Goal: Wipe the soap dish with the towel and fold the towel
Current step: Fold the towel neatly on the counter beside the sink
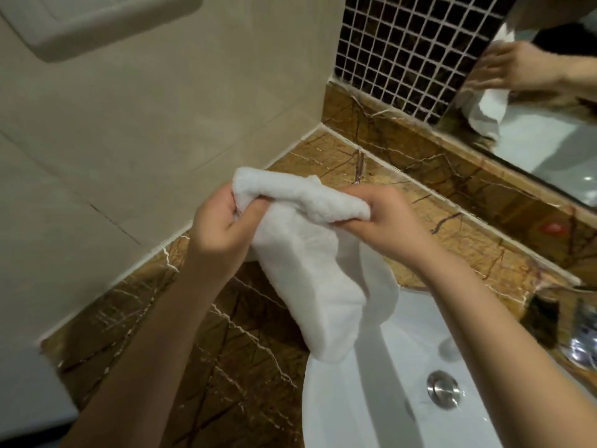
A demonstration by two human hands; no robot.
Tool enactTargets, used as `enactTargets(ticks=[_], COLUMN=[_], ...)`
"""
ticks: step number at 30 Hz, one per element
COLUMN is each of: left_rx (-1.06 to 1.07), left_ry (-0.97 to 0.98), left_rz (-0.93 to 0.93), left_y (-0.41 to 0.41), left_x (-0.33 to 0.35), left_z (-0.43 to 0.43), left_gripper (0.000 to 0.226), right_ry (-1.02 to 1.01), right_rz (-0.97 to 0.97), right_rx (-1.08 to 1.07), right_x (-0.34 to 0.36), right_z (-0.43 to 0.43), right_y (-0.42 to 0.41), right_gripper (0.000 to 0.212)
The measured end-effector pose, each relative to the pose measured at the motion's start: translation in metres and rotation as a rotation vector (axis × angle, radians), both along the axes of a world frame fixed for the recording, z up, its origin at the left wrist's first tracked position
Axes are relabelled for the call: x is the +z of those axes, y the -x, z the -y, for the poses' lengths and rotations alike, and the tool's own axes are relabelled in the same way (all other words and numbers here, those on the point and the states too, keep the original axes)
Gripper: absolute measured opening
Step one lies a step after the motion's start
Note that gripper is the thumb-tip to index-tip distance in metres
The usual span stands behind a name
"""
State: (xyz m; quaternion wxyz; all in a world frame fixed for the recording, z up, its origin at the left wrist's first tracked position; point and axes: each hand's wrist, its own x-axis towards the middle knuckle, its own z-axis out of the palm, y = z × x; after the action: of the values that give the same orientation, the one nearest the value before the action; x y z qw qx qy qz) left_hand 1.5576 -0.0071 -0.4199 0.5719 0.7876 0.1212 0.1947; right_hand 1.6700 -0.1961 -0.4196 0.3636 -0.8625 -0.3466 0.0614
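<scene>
**White towel gripped in both hands above the basin's edge**

Held up in the air: a white towel (307, 240), bunched along its upper edge and stretched between the two hands. Left hand (216, 226) clamped on the left end of that roll, fingers (240, 218) curled tight into the cloth. Right hand (384, 218) clamped on the right end, fingers tucked under the fold and hidden by the fabric. Hanging below the grip, the remainder of the towel in a loose doubled drape, lower end dangling over the near-left rim of the white sink (371, 399). Not touching the brown veined marble desk (226, 350), as far as can be told.

Round metal drain (443, 389) in the bottom of the sink, right of the hanging cloth. Chrome tap (581, 331) at the far right edge, blurred. Beige tiled wall (129, 140) to the left, a pale rectangular fixture (97, 21) mounted high on it. Dark mosaic tiles (413, 50) at the back corner, beside a mirror (549, 108) reflecting a hand and the towel. Small red mark (554, 228) on the marble ledge under the mirror. Soap dish nowhere identifiable.
</scene>
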Motion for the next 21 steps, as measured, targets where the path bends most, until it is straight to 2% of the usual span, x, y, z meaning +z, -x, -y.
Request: enactTargets(ticks=[3,7,9,12,15,18,21], left_rx=[0.019,0.042,-0.053,-0.217,-0.151,-0.171,-0.233], left_ry=[0.186,0.338,0.402,0.379,0.328,0.306,0.235], left_rz=[0.055,0.097,0.095,0.064,0.132,0.278,0.478], left_y=[-0.007,-0.021,-0.027,-0.037,-0.056,-0.074,-0.079], left_x=[0.006,0.023,0.033,0.047,0.071,0.109,0.139], left_z=[-0.003,-0.002,0.004,0.011,0.011,0.018,0.02], left_gripper=[0.008,0.016,0.018,0.023,0.024,0.019,0.019], right_ry=[-0.018,-0.376,-0.507,-0.572,-0.678,-0.845,-1.031], right_rz=[-0.049,-0.297,-0.366,-0.295,-0.238,-0.161,-0.023], right_rx=[-0.041,-0.075,-0.076,-0.183,-0.343,-0.457,-0.378], right_x=[0.022,0.06,0.074,0.086,0.099,0.124,0.146], right_z=[0.003,0.012,0.011,0.003,0.006,0.01,0.01], right_y=[0.005,0.006,0.007,0.007,0.003,0.0,0.004], right_gripper=[0.012,0.015,0.02,0.019,0.017,0.014,0.022])
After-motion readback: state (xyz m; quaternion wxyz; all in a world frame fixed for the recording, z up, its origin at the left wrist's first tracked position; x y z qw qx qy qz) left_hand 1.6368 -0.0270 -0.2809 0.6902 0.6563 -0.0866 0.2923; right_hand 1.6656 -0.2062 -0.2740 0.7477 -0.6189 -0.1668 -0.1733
